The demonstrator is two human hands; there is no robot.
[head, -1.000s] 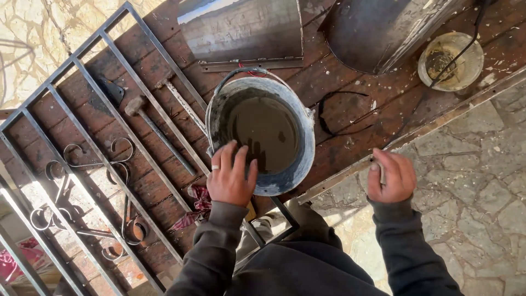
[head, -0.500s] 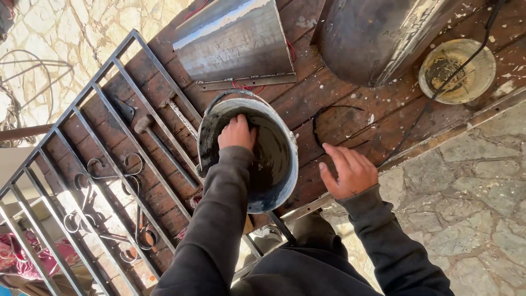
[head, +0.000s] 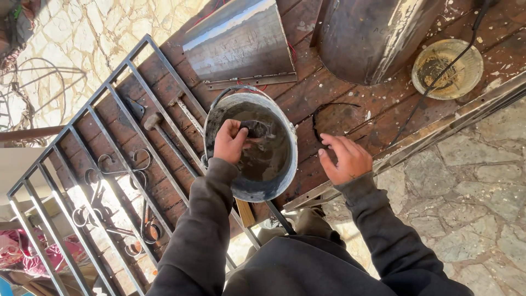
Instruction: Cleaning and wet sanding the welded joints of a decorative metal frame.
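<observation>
The left hand (head: 230,141) grips a dark lump (head: 256,129) inside the grey bucket (head: 251,189) at frame centre on the bench (head: 339,93), nothing lifted out yet, while the right hand (head: 345,159) hovers spread and empty.

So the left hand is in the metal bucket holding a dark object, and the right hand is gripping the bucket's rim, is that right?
Not quite. The left hand is in the metal bucket holding a dark object, but the right hand is open in the air beside the bucket, touching nothing. The head view shows this.

One bucket (head: 257,181), one dish (head: 471,77), two hammers (head: 154,121).
</observation>
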